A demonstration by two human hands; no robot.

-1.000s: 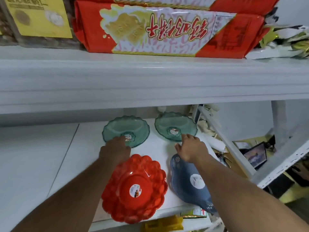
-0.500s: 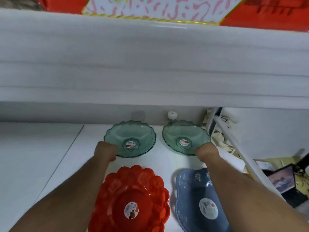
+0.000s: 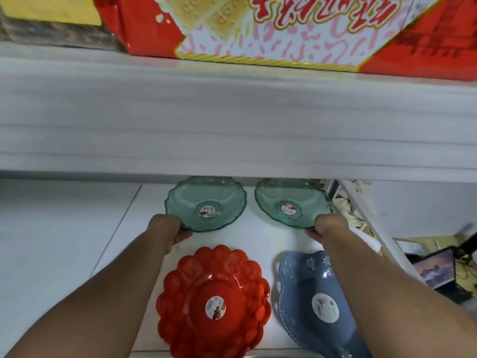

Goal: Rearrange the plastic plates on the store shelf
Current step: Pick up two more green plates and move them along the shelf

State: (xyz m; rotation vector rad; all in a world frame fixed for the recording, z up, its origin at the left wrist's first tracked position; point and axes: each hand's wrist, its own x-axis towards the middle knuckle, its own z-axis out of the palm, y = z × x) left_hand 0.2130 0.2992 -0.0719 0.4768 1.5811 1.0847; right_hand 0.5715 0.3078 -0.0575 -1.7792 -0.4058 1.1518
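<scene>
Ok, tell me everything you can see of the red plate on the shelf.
The red plate looks like glossy, slightly translucent plastic, round with a scalloped, bubbly rim and a smooth centre bearing a small round sticker. It lies flat and upright at the front of the white shelf, its near edge at the shelf's front lip. It sits beside the blue plate, seemingly apart from it, and nearer than the left green plate. The left forearm passes over its left rim; neither hand touches it.

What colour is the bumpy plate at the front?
The bumpy plate is red, seen in the head view.
</scene>
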